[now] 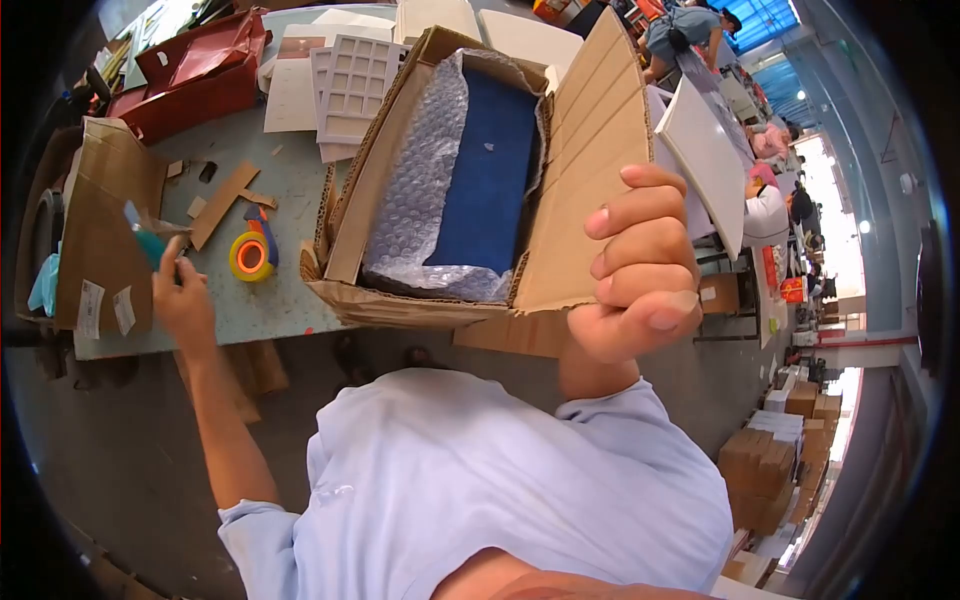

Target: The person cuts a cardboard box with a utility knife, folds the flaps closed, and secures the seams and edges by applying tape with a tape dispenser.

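On the table's front edge a cardboard box stands tilted, its right flap folded outward. Bubble wrap lines it around a dark blue item. My right hand is closed at the flap's outer edge, fingers curled over the cardboard. Away to the left, my left hand is closed around a teal utility knife, its blade pointing up and away from me. The knife is slightly blurred.
Yellow-and-orange tape and cardboard scraps lie left of the box. Another open carton stands at the far left. Behind are a red box and white grid panels. People work farther right; stacked cartons line the floor.
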`<state>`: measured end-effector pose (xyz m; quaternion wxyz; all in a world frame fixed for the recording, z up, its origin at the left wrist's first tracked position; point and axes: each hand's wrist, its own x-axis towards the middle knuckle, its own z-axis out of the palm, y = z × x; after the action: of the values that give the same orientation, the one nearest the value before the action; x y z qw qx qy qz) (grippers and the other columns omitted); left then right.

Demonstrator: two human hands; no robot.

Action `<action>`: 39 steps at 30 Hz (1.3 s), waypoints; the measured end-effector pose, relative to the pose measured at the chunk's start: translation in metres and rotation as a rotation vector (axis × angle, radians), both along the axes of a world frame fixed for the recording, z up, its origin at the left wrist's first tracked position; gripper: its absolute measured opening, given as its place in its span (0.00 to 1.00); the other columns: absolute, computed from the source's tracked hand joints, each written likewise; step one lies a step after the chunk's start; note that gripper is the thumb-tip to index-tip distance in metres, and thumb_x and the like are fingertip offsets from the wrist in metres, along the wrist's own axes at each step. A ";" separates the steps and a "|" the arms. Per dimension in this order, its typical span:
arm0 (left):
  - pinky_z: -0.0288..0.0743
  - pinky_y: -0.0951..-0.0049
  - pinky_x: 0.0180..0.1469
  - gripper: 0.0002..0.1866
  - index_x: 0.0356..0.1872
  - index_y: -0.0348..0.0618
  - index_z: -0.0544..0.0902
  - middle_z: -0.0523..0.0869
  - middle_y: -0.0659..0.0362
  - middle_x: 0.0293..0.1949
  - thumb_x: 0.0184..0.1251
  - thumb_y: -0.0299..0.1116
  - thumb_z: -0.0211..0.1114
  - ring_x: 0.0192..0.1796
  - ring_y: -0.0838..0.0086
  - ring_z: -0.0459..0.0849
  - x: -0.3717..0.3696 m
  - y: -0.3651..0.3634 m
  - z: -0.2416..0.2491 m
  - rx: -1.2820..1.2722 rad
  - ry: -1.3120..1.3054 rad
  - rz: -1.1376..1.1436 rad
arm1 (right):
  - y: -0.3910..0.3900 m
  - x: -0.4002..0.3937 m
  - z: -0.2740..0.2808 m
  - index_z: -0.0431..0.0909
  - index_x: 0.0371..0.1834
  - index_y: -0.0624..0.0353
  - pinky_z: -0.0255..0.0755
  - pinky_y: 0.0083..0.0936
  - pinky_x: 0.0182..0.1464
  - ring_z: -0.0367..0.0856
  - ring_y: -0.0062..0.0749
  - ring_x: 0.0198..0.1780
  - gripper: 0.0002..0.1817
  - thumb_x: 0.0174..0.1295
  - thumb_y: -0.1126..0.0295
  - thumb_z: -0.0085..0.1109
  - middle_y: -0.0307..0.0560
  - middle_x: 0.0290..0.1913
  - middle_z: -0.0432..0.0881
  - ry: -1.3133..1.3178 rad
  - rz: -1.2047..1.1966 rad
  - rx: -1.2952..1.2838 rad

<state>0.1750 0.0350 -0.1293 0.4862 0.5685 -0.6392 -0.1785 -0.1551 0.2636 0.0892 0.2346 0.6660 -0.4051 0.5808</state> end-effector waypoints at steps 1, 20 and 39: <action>0.73 0.71 0.29 0.11 0.52 0.45 0.89 0.77 0.61 0.26 0.79 0.36 0.64 0.25 0.79 0.78 0.002 -0.002 -0.004 0.100 0.021 0.004 | 0.000 0.001 0.000 0.68 0.19 0.53 0.77 0.48 0.49 0.78 0.33 0.26 0.27 0.79 0.53 0.47 0.37 0.18 0.71 0.014 -0.014 0.013; 0.73 0.74 0.40 0.49 0.68 0.39 0.79 0.77 0.58 0.46 0.45 0.56 0.85 0.42 0.73 0.77 -0.057 0.063 0.081 0.084 0.069 -0.900 | 0.083 0.027 -0.106 0.61 0.75 0.61 0.64 0.44 0.71 0.66 0.43 0.73 0.69 0.35 0.26 0.79 0.52 0.71 0.66 -0.359 -0.466 0.757; 0.73 0.68 0.53 0.37 0.58 0.35 0.79 0.75 0.53 0.49 0.47 0.37 0.88 0.51 0.64 0.75 -0.108 0.083 0.115 0.472 0.085 -0.909 | 0.042 0.085 -0.134 0.87 0.41 0.62 0.75 0.26 0.42 0.80 0.27 0.38 0.05 0.66 0.74 0.71 0.37 0.42 0.84 -0.610 -0.631 0.718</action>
<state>0.0668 0.1176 -0.0144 0.2435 0.3196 -0.7438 -0.5342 -0.0699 0.3055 -0.0447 0.0278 0.3527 -0.8060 0.4746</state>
